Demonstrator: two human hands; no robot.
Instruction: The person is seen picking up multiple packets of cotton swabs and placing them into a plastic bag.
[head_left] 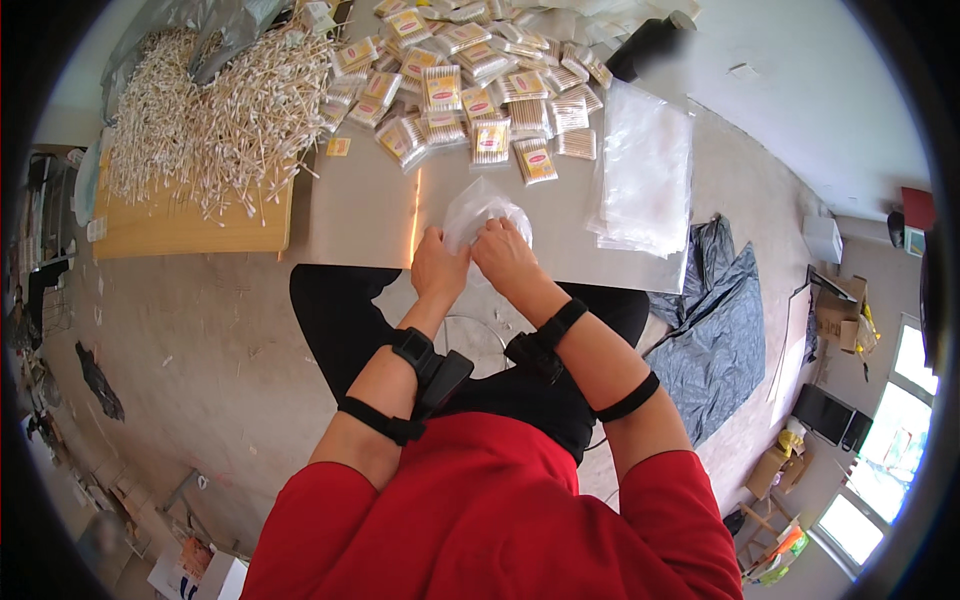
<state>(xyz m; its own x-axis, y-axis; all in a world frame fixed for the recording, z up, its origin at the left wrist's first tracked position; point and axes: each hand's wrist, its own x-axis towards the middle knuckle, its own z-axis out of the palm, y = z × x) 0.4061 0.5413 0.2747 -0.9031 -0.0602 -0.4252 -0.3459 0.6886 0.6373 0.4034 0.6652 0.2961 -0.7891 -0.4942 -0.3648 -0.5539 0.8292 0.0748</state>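
Observation:
A clear plastic bag [480, 205] is between my two hands at the table's front edge, its film crumpled and spread upward. My left hand [440, 266] pinches the bag's near left side, fingers closed. Close beside it, my right hand [503, 254] has its fingers bent and closed on the bag's rim. Beyond the bag, small packs of cotton swabs [490, 140] lie heaped across the table [370, 220], each with a yellow label. To the right rests a stack of flat clear plastic bags [645, 180], overlapping the table's front edge.
A large heap of loose cotton swabs [210, 120] covers a yellowish board [200, 235] at the left, with a grey plastic bag [240, 30] behind. One yellow card [338, 147] lies near it. A black cylindrical object [645, 48] stands at the far right. Dark plastic sheeting [715, 340] lies on the floor.

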